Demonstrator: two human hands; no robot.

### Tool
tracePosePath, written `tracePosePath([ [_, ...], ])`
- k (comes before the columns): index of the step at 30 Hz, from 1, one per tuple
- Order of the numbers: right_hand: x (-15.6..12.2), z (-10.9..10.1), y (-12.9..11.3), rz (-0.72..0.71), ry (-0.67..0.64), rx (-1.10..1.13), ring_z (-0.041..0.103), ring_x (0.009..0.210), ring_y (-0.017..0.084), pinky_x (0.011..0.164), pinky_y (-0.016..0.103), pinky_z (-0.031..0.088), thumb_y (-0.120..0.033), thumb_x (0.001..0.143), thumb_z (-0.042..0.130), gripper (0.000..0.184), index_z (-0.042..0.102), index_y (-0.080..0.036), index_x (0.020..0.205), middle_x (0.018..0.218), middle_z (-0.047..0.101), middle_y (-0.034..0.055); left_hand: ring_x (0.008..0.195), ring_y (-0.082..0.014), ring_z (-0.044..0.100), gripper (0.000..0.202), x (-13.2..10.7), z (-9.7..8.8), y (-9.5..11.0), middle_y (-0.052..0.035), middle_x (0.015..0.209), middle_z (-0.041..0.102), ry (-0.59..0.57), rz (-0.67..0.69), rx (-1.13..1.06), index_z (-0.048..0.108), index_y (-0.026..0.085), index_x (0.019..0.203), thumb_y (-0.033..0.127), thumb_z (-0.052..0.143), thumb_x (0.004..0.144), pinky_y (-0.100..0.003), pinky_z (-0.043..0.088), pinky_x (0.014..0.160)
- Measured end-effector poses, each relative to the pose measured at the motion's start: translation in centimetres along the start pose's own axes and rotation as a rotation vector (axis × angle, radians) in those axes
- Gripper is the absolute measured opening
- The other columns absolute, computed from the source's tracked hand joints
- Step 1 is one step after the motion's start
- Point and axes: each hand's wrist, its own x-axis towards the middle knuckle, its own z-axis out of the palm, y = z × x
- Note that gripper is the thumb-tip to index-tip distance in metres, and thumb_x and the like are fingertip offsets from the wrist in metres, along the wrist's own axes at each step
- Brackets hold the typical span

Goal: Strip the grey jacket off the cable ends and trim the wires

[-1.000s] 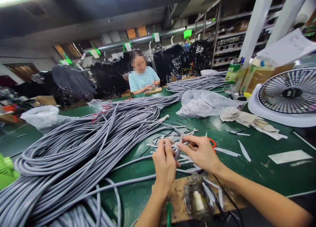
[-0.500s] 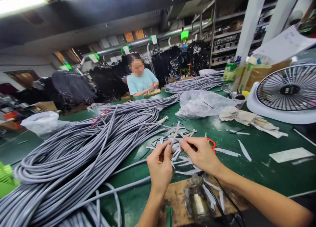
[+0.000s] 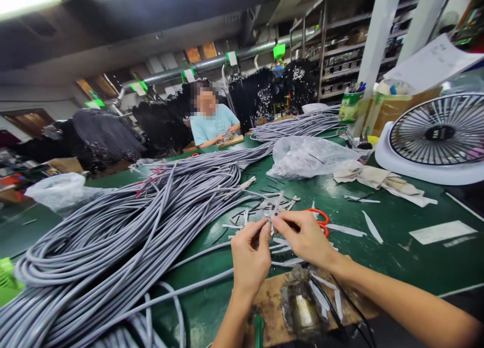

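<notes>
While a grey cable end point(image 3: 273, 216) is being held up just above the green worktop point(image 3: 397, 257), near the middle of its near edge, it is being pinched from both sides. The left hand point(image 3: 249, 259) is being kept narrow, thumb and fingertips closed on the lower part of the piece. The right hand point(image 3: 304, 237) is being closed on it from the other side, fingertips almost touching those of the left. Whitish strands are being splayed from the top of the piece, and finer detail cannot be told. Orange-handled scissors point(image 3: 321, 218) are being partly hidden behind the right hand. White offcut strips point(image 3: 372, 227) are being carried by the worktop around and beyond both hands. A large heap of grey cables point(image 3: 132, 227) is being carried along the left side, running towards the far edge. At the near edge, below the wrists, a wooden board point(image 3: 270, 307) is being occupied by a worn metal fixture point(image 3: 300, 302). Towards the right edge, a white fan point(image 3: 434, 136), a crumpled cloth point(image 3: 378, 179) and a clear plastic bag point(image 3: 310, 156) are being kept well apart from the hands. At the far edge, separate work is being done by a person in a light blue shirt point(image 3: 214, 123).
</notes>
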Motion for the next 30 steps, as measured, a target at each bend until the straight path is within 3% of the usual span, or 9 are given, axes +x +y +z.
tracePosePath([
  [5, -1.4, 0.4, -0.9, -0.431, 0.155, -0.271, 0.046, 0.052, 0.010, 0.049, 0.024, 0.031, -0.014, 0.082, 0.045, 0.017, 0.058, -0.014, 0.071, 0.058, 0.055, 0.0014, 0.066, -0.0155, 0.058, 0.022, 0.3, 0.1, -0.2, -0.0061, 0.075, 0.065, 0.063, -0.038, 0.002, 0.067, 0.014, 0.084, 0.027, 0.050, 0.080, -0.024, 0.045, 0.060],
  [7, -2.2, 0.8, -1.7, -0.628, 0.164, -0.271, 0.039, 0.045, 0.009, 0.044, 0.025, 0.026, -0.015, 0.082, 0.045, 0.020, 0.056, -0.016, 0.065, 0.049, 0.047, -0.0016, 0.062, -0.0148, 0.057, 0.024, 0.8, -0.1, -0.4, -0.0055, 0.072, 0.065, 0.108, -0.103, 0.034, 0.068, 0.013, 0.082, 0.029, 0.049, 0.079, -0.023, 0.043, 0.057],
  [9, -2.8, 1.1, -2.4, -0.942, 0.129, -0.183, 0.031, 0.040, 0.009, 0.042, 0.027, 0.021, -0.021, 0.083, 0.043, 0.029, 0.053, -0.018, 0.056, 0.043, 0.036, -0.0048, 0.056, -0.0132, 0.054, 0.027, 1.3, -0.4, -0.6, -0.0048, 0.067, 0.064, 0.153, -0.182, 0.061, 0.069, 0.012, 0.080, 0.030, 0.048, 0.079, -0.021, 0.040, 0.051],
  [10, -2.9, 1.2, -2.5, -1.033, 0.087, -0.156, 0.030, 0.039, 0.008, 0.043, 0.027, 0.021, -0.023, 0.084, 0.042, 0.031, 0.053, -0.018, 0.056, 0.043, 0.034, -0.0054, 0.053, -0.0122, 0.052, 0.028, 1.6, -0.5, -0.7, -0.0046, 0.066, 0.064, 0.167, -0.204, 0.054, 0.069, 0.011, 0.080, 0.031, 0.048, 0.079, -0.021, 0.038, 0.048],
  [11, -2.8, 1.1, -2.4, -1.004, 0.139, -0.164, 0.032, 0.041, 0.009, 0.044, 0.027, 0.022, -0.022, 0.085, 0.040, 0.031, 0.054, -0.018, 0.057, 0.044, 0.037, -0.0045, 0.051, -0.0114, 0.051, 0.030, 1.7, -0.5, -0.8, -0.0044, 0.065, 0.063, 0.163, -0.210, 0.027, 0.069, 0.011, 0.081, 0.032, 0.048, 0.080, -0.020, 0.037, 0.046],
  [14, -1.5, 0.3, -1.0, -0.442, 0.108, -0.458, 0.046, 0.055, 0.011, 0.051, 0.027, 0.029, -0.019, 0.084, 0.044, 0.021, 0.060, -0.016, 0.072, 0.058, 0.053, 0.0007, 0.056, -0.0114, 0.051, 0.030, 1.6, -0.4, -0.7, -0.0051, 0.071, 0.062, 0.123, -0.149, -0.081, 0.067, 0.011, 0.087, 0.033, 0.049, 0.079, -0.020, 0.037, 0.047],
  [16, -0.3, -0.6, 0.1, -0.295, 0.127, -0.613, 0.048, 0.062, 0.013, 0.057, 0.028, 0.029, -0.022, 0.084, 0.047, 0.018, 0.062, -0.017, 0.074, 0.063, 0.057, 0.0013, 0.060, -0.0115, 0.052, 0.027, 1.3, -0.3, -0.5, -0.0050, 0.074, 0.061, 0.103, -0.096, -0.119, 0.066, 0.011, 0.089, 0.032, 0.051, 0.079, -0.020, 0.038, 0.049],
  [23, 0.4, -1.3, 0.5, -0.351, 0.221, -0.690, 0.044, 0.066, 0.014, 0.061, 0.030, 0.025, -0.026, 0.084, 0.050, 0.016, 0.063, -0.019, 0.080, 0.067, 0.060, 0.0009, 0.065, -0.0125, 0.053, 0.017, 0.6, -0.4, 0.0, -0.0039, 0.074, 0.060, 0.108, 0.077, 0.008, 0.067, 0.015, 0.086, 0.024, 0.054, 0.079, -0.021, 0.039, 0.055],
  [30, 0.1, -1.6, -0.2, -0.394, 0.172, -0.737, 0.042, 0.068, 0.015, 0.066, 0.033, 0.023, -0.023, 0.084, 0.049, 0.016, 0.064, -0.019, 0.079, 0.064, 0.059, 0.0012, 0.060, -0.0108, 0.052, 0.015, 0.5, -0.4, 0.7, -0.0035, 0.074, 0.062, 0.154, 0.178, 0.163, 0.067, 0.016, 0.087, 0.019, 0.055, 0.079, -0.021, 0.039, 0.054],
])
